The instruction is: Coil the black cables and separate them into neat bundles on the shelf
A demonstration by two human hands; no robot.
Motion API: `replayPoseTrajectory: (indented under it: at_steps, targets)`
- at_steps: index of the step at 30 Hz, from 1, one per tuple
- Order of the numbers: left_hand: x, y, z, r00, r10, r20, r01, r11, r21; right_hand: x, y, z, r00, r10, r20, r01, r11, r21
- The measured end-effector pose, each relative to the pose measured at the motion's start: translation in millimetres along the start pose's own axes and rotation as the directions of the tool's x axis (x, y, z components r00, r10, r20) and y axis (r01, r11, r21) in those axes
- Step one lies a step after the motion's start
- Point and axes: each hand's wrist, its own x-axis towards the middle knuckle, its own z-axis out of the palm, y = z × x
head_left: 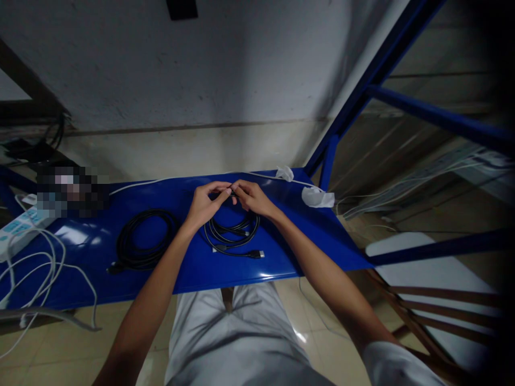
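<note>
Both my hands meet at the far side of a coiled black cable (253, 230) on the blue table. My left hand (207, 201) pinches the coil's top between thumb and fingers. Close against it, my right hand (251, 197) grips the same stretch of cable. The lower loops rest on the table, and a plug with a metal tip (257, 254) points right at the near side. A second connector lies inside the loops. What exactly sits between the fingertips is partly hidden.
Left of my hands lies another black cable coil (147, 238). A white power strip (26, 228) with tangled white cords (52, 262) takes up the table's left end. Crumpled white scraps (317, 197) lie at the back right. A wooden chair (434, 284) stands to the right.
</note>
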Motion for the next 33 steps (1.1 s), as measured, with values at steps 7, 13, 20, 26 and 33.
replayPoseTrajectory:
  at_steps: [7, 13, 20, 26, 33]
  targets:
    - [-1, 3, 0.6, 0.995, -0.062, 0.076, 0.069, 0.994, -0.088, 2, 7, -6, 0.996, 0.048, 0.072, -0.057, 0.989, 0.134]
    - [-3, -2, 4.8, 0.991, -0.066, 0.115, 0.067, 0.998, -0.008, 5, 17, -7, 0.992, 0.104, 0.077, -0.113, 0.986, 0.125]
    - [-3, -10, 3.8, 0.996, -0.026, 0.086, 0.017, 0.995, 0.101, 4, 15, -9, 0.984, 0.126, 0.128, -0.137, 0.987, 0.083]
    - [-4, -7, 2.8, 0.996, 0.042, 0.083, -0.055, 0.985, 0.166, 2, 12, -14, 0.976, 0.122, 0.180, -0.130, 0.991, 0.035]
    - [-3, -14, 1.7, 0.994, 0.008, 0.113, -0.027, 0.985, 0.171, 2, 11, -20, 0.967, 0.124, 0.224, -0.116, 0.992, -0.048]
